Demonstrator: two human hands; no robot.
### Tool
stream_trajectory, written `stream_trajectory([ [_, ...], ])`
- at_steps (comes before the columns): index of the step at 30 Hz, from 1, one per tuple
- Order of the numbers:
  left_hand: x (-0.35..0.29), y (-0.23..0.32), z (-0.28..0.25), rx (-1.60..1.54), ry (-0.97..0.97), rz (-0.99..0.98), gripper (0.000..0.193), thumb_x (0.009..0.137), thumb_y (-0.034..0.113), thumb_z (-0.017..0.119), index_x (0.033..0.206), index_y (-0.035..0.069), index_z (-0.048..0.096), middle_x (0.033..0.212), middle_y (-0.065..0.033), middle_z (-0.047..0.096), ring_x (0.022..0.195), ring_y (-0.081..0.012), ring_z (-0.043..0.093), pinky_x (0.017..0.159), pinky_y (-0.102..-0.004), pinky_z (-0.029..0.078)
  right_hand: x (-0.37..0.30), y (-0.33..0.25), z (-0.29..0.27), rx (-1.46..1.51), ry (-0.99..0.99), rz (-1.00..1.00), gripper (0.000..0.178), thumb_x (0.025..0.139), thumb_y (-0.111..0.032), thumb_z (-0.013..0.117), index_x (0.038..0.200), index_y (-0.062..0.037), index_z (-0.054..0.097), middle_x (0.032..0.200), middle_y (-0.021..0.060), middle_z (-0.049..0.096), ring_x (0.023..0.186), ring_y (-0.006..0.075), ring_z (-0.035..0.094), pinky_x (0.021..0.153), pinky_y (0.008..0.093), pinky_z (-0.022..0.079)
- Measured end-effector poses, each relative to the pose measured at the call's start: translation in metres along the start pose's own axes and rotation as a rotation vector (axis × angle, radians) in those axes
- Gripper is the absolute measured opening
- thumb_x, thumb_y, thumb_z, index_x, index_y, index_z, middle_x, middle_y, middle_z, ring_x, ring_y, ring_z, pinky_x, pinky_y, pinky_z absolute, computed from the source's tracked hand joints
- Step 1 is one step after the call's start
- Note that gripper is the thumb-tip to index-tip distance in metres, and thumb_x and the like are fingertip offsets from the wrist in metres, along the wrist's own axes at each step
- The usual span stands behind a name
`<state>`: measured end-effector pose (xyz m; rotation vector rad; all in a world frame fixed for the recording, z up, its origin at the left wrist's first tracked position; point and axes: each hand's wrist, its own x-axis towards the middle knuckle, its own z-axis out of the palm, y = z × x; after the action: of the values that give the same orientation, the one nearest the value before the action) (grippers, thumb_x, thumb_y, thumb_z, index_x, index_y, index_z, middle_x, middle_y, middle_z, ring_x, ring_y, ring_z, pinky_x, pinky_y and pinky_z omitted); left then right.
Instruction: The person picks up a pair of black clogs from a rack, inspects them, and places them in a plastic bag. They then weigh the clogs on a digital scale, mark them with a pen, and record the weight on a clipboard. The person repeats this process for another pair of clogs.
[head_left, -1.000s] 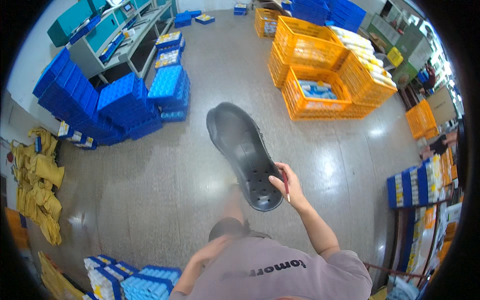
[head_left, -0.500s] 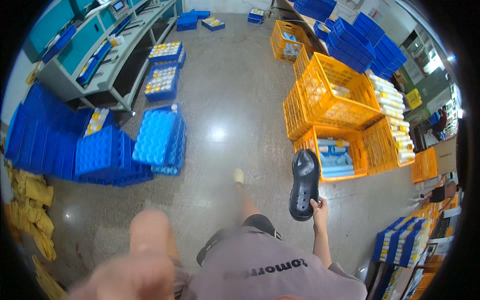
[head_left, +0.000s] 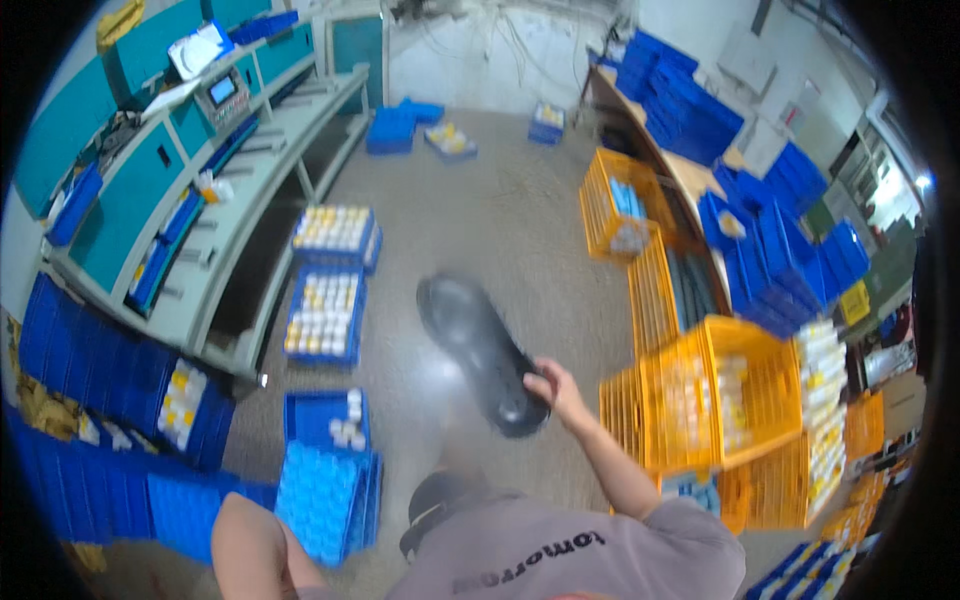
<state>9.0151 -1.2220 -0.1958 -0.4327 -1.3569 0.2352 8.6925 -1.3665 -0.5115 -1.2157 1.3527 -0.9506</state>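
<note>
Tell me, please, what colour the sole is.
The sole is black, seen best in the head view, though slightly blurred.

Single fisheye view, head-mounted, looks down and forward: shirt [head_left: 575, 535] close below, floor [head_left: 500, 215] beyond; rim detail uncertain.

Black shoe sole [head_left: 482, 355], glossy, slightly blurred, gripped near lower end, slanting toward upper left
</note>
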Motion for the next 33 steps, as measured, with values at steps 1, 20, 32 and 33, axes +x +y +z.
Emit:
stream_trajectory([
  [1,-0.021,-0.041,-0.008,0.01,0.016,0.033,0.041,0.089,0.01,0.062,0.129,0.004,0.057,0.125,-0.0099,0.061,0.113,-0.0189,0.057,0.087,-0.0322,0.051,0.038,-0.014,0.004,0.048,0.004,-0.002,0.048,0.089,-0.025,0.076,0.124,0.0015,0.058,0.097,0.0031,0.061,0.087,0.0118,0.057,0.077,0.0264,0.048],
  [20,-0.354,-0.64,-0.176,0.634,-0.835,-0.804,0.031,0.075,0.018,0.08,0.103,0.01,0.07,0.114,-0.0049,0.061,0.102,-0.0217,0.062,0.075,-0.0367,0.053,0.837,-0.218,0.053,0.027,-0.259,-0.049,0.041,0.092,-0.021,0.071,0.124,0.0013,0.056,0.114,0.0061,0.064,0.108,0.0148,0.058,0.096,0.0297,0.043],
  [32,-0.437,-0.901,-0.394,0.757,-0.353,-0.606,0.03,0.08,0.028,0.073,0.1,0.007,0.068,0.106,-0.0087,0.069,0.088,-0.023,0.065,0.07,-0.0361,0.055,1.198,-0.384,0.351,0.033,-0.687,-0.24,0.042,0.089,-0.027,0.072,0.122,-0.0031,0.06,0.107,0.002,0.064,0.102,0.0132,0.058,0.092,0.0264,0.042],
  [33,-0.435,-0.911,-0.407,0.841,-0.292,-0.557,0.025,0.083,0.03,0.073,0.091,0.007,0.067,0.101,-0.0093,0.07,0.083,-0.0241,0.065,0.067,-0.0368,0.056,1.22,-0.4,0.373,0.05,-0.686,-0.181,0.043,0.089,-0.029,0.072,0.122,-0.0036,0.061,0.107,0.0022,0.064,0.102,0.013,0.058,0.092,0.0264,0.042],
])
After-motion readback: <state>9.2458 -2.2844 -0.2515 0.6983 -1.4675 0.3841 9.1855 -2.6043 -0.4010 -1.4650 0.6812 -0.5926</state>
